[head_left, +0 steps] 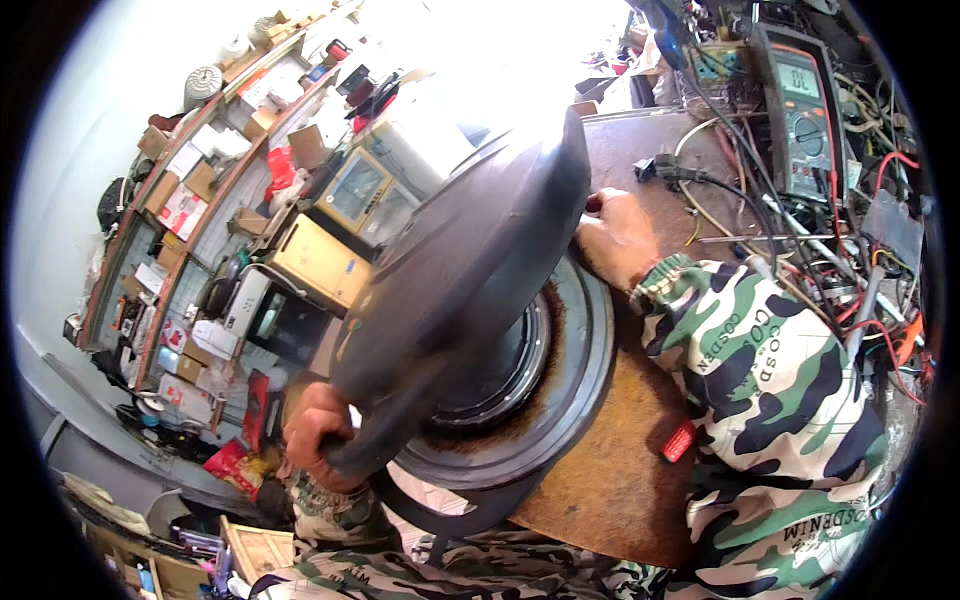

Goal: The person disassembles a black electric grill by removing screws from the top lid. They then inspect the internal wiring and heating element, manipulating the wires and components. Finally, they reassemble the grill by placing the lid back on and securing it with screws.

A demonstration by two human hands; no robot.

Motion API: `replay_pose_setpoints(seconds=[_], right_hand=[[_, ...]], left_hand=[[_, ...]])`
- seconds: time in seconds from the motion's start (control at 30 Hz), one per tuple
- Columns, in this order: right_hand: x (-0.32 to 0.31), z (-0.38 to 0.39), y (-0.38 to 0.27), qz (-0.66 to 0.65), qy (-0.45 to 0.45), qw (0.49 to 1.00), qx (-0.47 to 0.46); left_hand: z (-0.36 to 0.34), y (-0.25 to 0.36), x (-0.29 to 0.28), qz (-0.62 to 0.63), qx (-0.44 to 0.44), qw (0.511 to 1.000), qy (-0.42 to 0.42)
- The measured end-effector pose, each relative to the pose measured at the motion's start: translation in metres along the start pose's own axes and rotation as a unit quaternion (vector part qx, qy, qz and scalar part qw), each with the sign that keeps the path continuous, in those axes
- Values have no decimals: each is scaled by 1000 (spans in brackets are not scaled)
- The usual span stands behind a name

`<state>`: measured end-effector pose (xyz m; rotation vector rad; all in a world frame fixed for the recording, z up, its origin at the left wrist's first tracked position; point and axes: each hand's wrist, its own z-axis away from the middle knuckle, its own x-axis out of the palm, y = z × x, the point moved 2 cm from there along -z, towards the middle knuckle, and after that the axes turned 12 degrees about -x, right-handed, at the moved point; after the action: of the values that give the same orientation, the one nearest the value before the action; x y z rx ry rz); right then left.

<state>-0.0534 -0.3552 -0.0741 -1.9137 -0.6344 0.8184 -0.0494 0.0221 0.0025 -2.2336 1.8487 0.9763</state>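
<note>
A large dark cover [460, 250] with a rounded edge and a handle is tilted up steeply over a round grey base [590, 370]. My left hand [318, 435] is closed round the cover's handle at the lower left. At the cover's far right edge, the fingers of my right hand [618, 238] are curled in; their tips are partly hidden behind the edge. Below the cover, the base shows a dark ring and a rusty brown band [553, 350]. A black curved handle [450, 518] juts out at the base's near side.
The base stands on a worn brown tabletop [600, 490], beside a small red piece [678, 441]. A multimeter [805, 120] and tangled cables [720, 185] fill the right side. Shelves with boxes [185, 210] and a yellow cabinet [320, 258] stand to the left.
</note>
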Motion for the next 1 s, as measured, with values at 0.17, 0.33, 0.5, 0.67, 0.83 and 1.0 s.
replay_pose_setpoints(seconds=[0.17, 0.33, 0.5, 0.67, 0.83, 1.0], right_hand=[[18, -8, 8, 128, -4, 984, -122], [-39, -28, -26, 299, -47, 945, -127], [-102, -48, -12, 456, -1, 885, -92], [-90, -48, 2, 537, -102, 834, -70], [-78, -61, 13, 544, -90, 832, -54], [-87, -59, 11, 491, -44, 870, -20]], left_hand=[[3, 1, -3, -47, 10, 999, -16], [-2, 14, -8, -73, 8, 995, -65], [5, -4, -9, -47, 43, 994, -87], [0, 0, -11, -38, 48, 993, -99], [2, -5, -16, -29, 53, 991, -123], [0, -10, -18, -17, 59, 991, -120]])
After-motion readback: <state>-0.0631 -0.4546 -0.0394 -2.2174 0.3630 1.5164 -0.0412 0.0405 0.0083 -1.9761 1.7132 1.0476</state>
